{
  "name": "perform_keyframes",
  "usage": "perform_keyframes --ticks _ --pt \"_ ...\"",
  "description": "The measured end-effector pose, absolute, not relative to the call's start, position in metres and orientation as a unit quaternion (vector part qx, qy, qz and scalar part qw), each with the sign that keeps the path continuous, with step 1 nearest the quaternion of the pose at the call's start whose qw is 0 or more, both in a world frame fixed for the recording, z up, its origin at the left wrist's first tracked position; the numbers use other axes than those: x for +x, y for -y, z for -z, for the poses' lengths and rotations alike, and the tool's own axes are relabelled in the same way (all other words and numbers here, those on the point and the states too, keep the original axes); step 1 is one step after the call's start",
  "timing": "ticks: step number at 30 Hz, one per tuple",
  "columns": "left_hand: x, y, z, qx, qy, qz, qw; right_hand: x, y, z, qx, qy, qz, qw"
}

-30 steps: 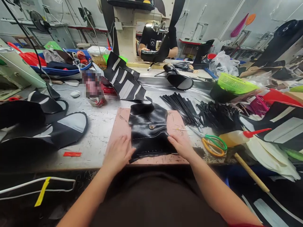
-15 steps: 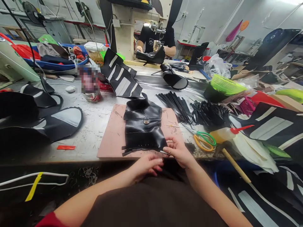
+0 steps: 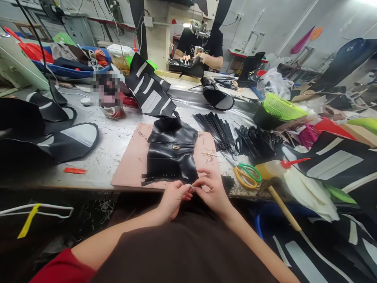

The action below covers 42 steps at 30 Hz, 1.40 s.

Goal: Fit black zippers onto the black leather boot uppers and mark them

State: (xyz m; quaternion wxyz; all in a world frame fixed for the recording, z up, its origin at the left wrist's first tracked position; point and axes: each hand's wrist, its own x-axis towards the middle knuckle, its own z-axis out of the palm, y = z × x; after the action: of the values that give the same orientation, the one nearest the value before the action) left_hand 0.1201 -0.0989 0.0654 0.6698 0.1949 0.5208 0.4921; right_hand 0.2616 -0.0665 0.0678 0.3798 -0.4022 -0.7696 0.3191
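Note:
A black leather boot upper (image 3: 171, 157) with a small gold-coloured fitting lies on a pink board (image 3: 126, 161). A black zipper strip (image 3: 150, 181) runs along its near edge. At the upper's near right corner, my left hand (image 3: 173, 200) and my right hand (image 3: 212, 193) meet, thumbs and fingers pinched together. Between the fingertips shows a tiny pale bit, too small to name. Whether the corner of the upper is also in the pinch is hidden by the fingers.
Right of the board lie scissors (image 3: 247, 175), a glue bottle (image 3: 271, 169), a hammer (image 3: 284, 208) and black strips (image 3: 213, 129). Boot pieces (image 3: 73, 141) stand left. A tin (image 3: 113, 112) is behind. Across the table a co-worker (image 3: 200, 47) sews a boot (image 3: 187, 67).
My left hand has risen from below the table edge to meet my right hand, its fingers now pinched. The view has shifted slightly. The co-worker's hands have moved on the boot.

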Motion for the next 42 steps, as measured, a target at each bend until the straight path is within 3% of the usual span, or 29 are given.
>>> perform_keyframes --ticks 5,9,17,25,34,42 --pt "0.1194 0.0986 -0.0679 0.219 -0.550 -0.489 0.640 0.2607 0.0681 -0.0719 -0.348 0.845 -0.127 0.386" --pt "0.1189 0.0975 -0.0673 0.234 -0.569 -0.483 0.623 0.2588 0.0686 -0.0745 -0.329 0.875 -0.066 0.349" --pt "0.1180 0.0985 -0.0630 0.262 -0.586 -0.473 0.604 0.2570 0.0661 -0.0754 -0.375 0.871 -0.176 0.263" --pt "0.1161 0.0981 -0.0642 0.264 -0.580 -0.469 0.611 0.2582 0.0684 -0.0691 -0.342 0.861 -0.173 0.333" --pt "0.1160 0.0991 -0.0658 0.248 -0.578 -0.471 0.619 0.2540 0.0703 -0.0670 -0.324 0.883 -0.092 0.328" --pt "0.1164 0.0990 -0.0698 0.241 -0.577 -0.465 0.627 0.2567 0.0706 -0.0672 -0.302 0.876 -0.109 0.359"
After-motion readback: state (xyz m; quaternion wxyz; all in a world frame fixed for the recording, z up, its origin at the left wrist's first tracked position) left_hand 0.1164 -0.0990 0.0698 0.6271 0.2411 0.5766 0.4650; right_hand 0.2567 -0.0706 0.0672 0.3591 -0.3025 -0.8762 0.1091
